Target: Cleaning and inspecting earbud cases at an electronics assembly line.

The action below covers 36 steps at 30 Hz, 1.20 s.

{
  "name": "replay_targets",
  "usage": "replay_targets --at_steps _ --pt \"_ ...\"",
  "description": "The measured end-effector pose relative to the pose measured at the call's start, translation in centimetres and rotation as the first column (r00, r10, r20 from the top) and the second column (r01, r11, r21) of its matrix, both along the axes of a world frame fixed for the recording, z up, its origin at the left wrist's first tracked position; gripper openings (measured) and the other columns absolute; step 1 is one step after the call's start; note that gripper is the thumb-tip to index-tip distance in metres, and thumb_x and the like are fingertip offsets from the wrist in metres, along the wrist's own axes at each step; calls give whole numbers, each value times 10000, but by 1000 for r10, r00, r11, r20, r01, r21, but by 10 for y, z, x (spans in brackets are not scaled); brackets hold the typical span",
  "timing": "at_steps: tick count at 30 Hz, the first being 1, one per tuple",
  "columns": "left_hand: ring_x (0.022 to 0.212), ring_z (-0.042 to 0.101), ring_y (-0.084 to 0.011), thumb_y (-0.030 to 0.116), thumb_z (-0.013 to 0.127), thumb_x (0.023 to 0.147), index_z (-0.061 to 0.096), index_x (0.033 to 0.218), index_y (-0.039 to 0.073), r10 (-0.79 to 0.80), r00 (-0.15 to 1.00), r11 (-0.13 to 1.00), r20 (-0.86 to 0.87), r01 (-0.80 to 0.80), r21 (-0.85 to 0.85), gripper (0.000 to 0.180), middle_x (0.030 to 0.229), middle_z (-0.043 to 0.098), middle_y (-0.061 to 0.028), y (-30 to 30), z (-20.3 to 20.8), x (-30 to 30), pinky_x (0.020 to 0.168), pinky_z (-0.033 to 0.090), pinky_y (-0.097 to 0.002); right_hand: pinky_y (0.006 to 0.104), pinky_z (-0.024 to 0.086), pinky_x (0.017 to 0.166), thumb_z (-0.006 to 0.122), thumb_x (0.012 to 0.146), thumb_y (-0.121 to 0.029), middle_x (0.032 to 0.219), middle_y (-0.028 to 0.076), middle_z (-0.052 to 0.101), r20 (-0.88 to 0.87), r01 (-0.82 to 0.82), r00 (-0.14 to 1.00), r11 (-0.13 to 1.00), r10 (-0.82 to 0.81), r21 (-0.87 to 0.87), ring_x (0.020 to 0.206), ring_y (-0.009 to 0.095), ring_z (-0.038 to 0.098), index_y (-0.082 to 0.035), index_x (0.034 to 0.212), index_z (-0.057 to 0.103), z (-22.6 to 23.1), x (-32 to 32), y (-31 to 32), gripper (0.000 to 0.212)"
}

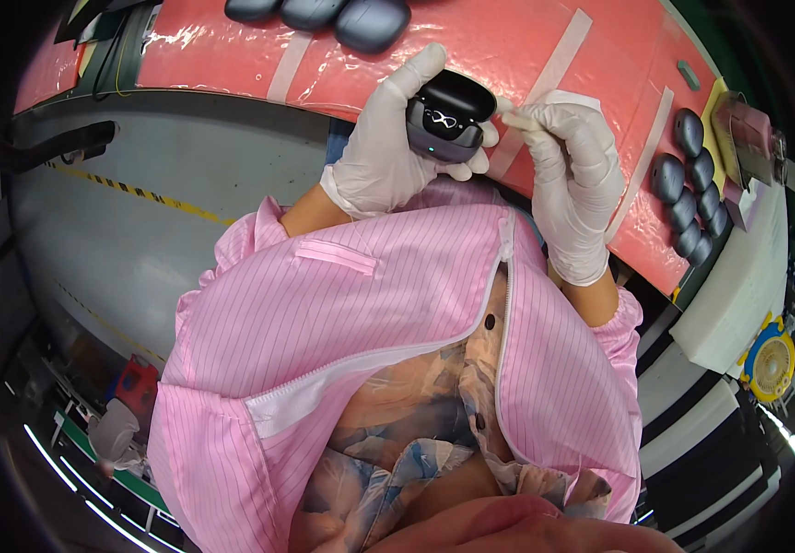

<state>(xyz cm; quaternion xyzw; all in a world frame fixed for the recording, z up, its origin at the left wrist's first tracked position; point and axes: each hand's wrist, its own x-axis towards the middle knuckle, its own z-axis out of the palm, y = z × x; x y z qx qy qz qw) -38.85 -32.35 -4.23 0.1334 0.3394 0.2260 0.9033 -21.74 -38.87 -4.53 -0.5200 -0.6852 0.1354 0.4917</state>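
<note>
Over the near edge of the red mat (342,85), the case (448,147) sits in the left hand (384,147), which wears a white glove. Its lid (457,95) stands open, tipped back toward the far side, smooth black inside with a soft shine. The body is rounded and dark grey, with a glossy black inner face where white looping lines show brightly. A small green light glows on the front. Finer detail inside is too small to tell.

The left fingers grip the case: the thumb runs up along its left side, and fingertips show past the lower right. Just right of it, the right hand (577,161), also gloved, has thumb and forefinger drawn together; whether something thin is pinched there, I cannot tell. Closed dark cases (681,207) cluster at the mat's right end.
</note>
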Motion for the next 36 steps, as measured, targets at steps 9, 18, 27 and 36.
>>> replay_targets --at_steps 9,18,27,36 --pt "658 645 -226 500 459 936 638 879 19 -22 995 999 102 18 33 516 783 667 -102 3 -6 -3 529 521 -328 278 501 598 645 760 101 861 79 608 154 -65 985 992 81 -107 714 197 609 -12 973 624 5 -18 -7 242" --pt "691 646 -188 494 534 907 645 880 56 57 998 996 -18 -58 -63 452 820 671 -78 -4 -11 1 553 532 -335 253 560 661 571 826 154 955 122 597 33 -97 994 983 104 -159 767 184 647 26 1022 581 -1 -30 -19 234" --pt "680 634 -176 528 537 895 642 856 51 58 996 995 -74 -63 -75 490 776 655 -63 -6 -7 2 560 519 -340 241 544 596 588 815 164 960 105 578 -17 -98 995 982 97 -159 760 174 634 23 1067 572 1 -29 -16 289" --pt "565 623 -254 503 480 934 640 874 9 8 1000 998 28 -10 63 523 772 656 -112 -6 -2 1 486 514 -332 269 519 588 640 756 103 860 94 629 96 24 995 1000 -25 14 696 181 643 -21 977 626 5 -10 -4 253"
